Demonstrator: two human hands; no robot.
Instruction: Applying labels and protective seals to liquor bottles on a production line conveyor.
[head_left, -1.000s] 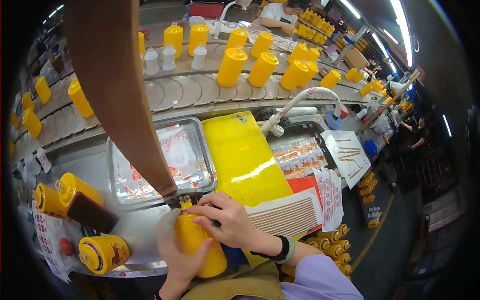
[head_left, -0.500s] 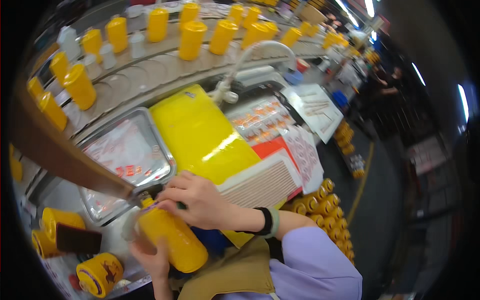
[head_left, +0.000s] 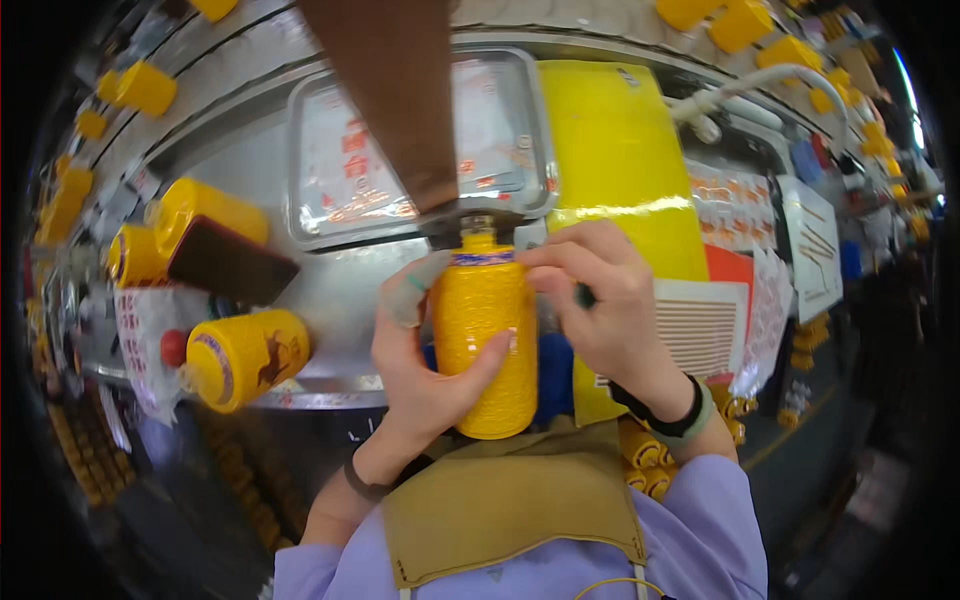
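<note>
Bottle (head_left: 487, 340) raised upright — cap hidden.

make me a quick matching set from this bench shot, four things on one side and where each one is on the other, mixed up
Things:
1. textured yellow bottle
2. metal tray
3. smooth yellow bottle with red cap
4. black wristband

Places:
A. lying on its side at the left of the bench
B. on the right hand's wrist
C. upright between both hands, left hand wrapped around it
D. flat on the bench beyond the hands

Pairs: 1-C, 2-D, 3-A, 4-B
</note>
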